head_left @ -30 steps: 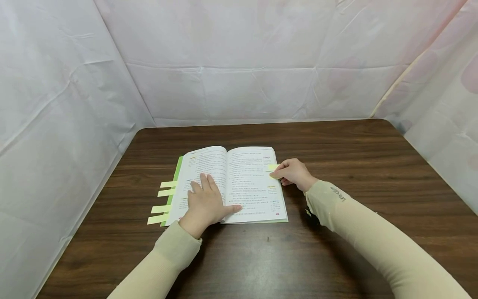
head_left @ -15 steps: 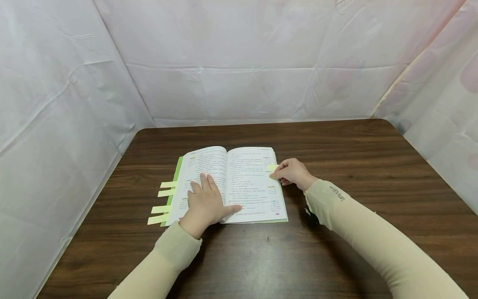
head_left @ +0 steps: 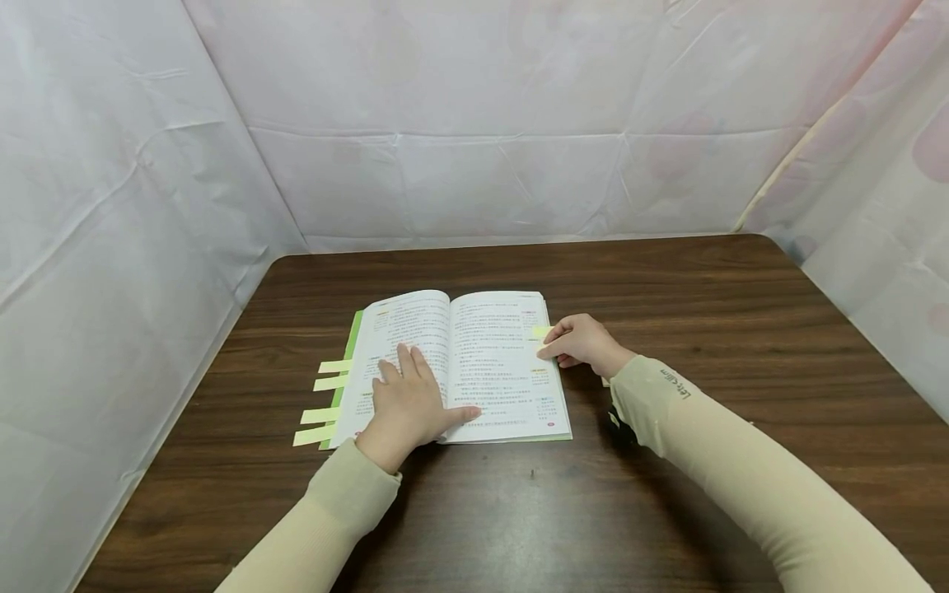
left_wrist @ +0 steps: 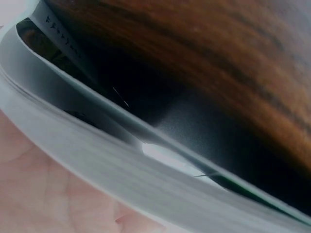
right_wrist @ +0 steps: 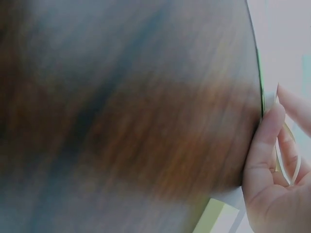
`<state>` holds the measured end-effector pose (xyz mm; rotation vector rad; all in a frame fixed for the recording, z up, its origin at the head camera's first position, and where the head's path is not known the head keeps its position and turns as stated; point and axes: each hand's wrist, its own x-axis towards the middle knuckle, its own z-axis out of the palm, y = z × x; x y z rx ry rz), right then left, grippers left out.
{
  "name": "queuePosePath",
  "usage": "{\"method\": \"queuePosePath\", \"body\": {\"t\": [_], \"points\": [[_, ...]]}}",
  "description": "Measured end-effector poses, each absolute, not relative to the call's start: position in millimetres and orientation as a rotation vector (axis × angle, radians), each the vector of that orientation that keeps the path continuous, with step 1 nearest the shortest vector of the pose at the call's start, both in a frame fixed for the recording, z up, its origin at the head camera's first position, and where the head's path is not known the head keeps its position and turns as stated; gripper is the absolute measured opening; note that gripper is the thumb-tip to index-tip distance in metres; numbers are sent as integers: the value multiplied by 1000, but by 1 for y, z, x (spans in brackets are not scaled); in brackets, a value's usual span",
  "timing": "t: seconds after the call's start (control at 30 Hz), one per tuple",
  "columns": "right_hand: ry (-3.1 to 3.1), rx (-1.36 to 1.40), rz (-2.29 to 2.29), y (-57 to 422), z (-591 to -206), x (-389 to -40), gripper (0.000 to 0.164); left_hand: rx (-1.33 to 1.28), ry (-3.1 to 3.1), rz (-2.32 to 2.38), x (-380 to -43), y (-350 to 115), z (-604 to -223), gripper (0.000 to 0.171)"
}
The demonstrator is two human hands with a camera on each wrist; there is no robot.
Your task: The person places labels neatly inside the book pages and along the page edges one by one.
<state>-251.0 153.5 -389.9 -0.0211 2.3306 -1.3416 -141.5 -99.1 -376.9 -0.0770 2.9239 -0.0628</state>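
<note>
An open book (head_left: 493, 371) with printed pages lies on the table. My left hand (head_left: 406, 403) rests on the left page with fingers spread, its thumb reaching across the fold onto the right page. In the left wrist view, the palm (left_wrist: 48, 189) lies against the curved page edges (left_wrist: 107, 165). At the right page's outer edge, my right hand (head_left: 586, 342) pinches a thin pale yellow sticky tab (right_wrist: 294, 167) between thumb and fingers; much of it is hidden in the head view. Just beyond the fingertips, another yellow piece (head_left: 542, 332) shows on the page.
Several yellow sticky tabs (head_left: 319, 416) stick out from the book's left side, past its green cover (head_left: 352, 333). A pale yellow block (right_wrist: 216, 216) shows low in the right wrist view. The brown wooden table (head_left: 667, 288) is backed by white sheeting (head_left: 474, 181).
My right thumb and wrist have shifted very slightly towards the right, and less of the yellow tab shows at the fingertips. My left hand has stayed in place.
</note>
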Motion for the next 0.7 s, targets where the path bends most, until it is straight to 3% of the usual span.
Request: {"method": "queuePosePath", "body": {"t": [0.7], "points": [[2249,-8,-1403,166,-376,-252,29,-78,2920,-58,-143,-98,-377,132]]}}
